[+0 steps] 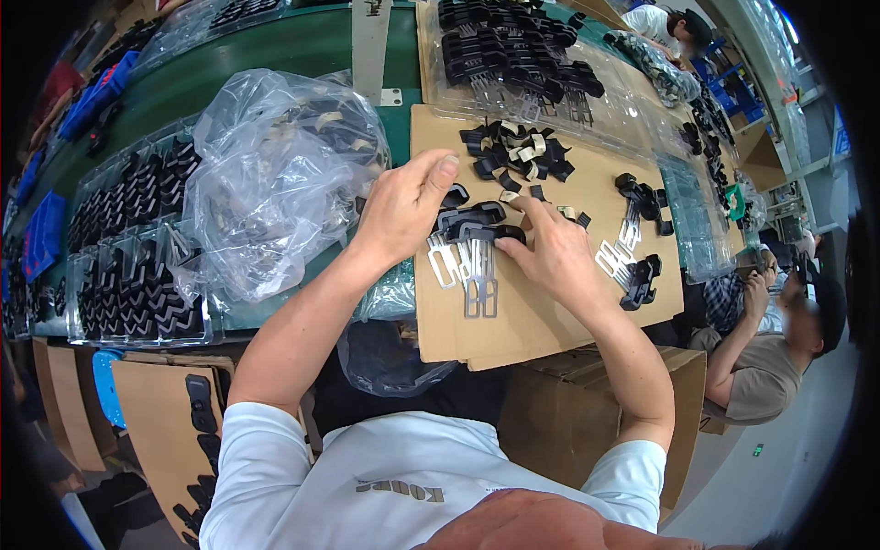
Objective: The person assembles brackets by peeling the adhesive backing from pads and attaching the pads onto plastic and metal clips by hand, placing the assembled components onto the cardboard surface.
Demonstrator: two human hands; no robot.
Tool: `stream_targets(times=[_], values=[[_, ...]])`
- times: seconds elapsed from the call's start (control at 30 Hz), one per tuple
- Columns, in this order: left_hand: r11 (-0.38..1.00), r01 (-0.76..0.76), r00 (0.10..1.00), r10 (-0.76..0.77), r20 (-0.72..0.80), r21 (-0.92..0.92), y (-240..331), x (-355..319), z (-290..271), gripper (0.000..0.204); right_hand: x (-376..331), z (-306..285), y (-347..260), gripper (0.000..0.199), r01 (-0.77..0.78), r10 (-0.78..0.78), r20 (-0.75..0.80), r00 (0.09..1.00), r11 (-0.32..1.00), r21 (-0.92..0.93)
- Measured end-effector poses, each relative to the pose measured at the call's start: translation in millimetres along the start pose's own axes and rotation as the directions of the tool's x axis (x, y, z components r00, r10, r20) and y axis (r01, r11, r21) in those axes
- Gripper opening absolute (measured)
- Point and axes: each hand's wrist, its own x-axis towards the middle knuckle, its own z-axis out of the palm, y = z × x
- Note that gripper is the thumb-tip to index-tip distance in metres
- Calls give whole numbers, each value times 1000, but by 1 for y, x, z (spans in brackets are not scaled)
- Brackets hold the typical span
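Note:
A cluster of flat slotted metal pieces with black curved ends (479, 266) lies on the cardboard sheet (550, 321) in front of me. My right hand (556, 252) is closed over its right side, thumb and fingertips at a black curved part (510, 234). Just left of the cluster is my left hand (403, 206), thumb raised, its other fingers mostly hidden behind the palm. A black curved end (455, 194) shows beside that hand; whether the hand touches it, I cannot tell. Beyond both hands sits a pile of small black and cream curved pieces (522, 151).
A large clear plastic bag (284, 174) bulges at left, beside clear trays of black parts (137, 289). More metal pieces with black ends (632, 243) lie right. Behind stands a loaded clear tray (513, 55) and a white post (369, 50). A person (765, 367) sits at right.

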Motion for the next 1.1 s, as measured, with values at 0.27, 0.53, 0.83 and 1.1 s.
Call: stream_targets(times=[0.27, 0.53, 0.83, 1.1], values=[[993, -80, 997, 78, -29, -88, -7, 1, 6, 56, 2, 11, -1, 38, 157, -145, -211, 967, 987, 38], [984, -115, 993, 110, -44, -137, -16, 0, 13, 53, 16, 20, -10, 36, 298, -272, -368, 889, 955, 12], [986, -88, 996, 86, -21, -143, -17, 0, 14, 50, 14, 20, -14, 49, 332, -303, -156, 940, 918, 218], [983, -114, 993, 114, -8, -146, -17, 0, 15, 49, 21, 16, -29, 50, 429, -408, -215, 887, 902, 58]])
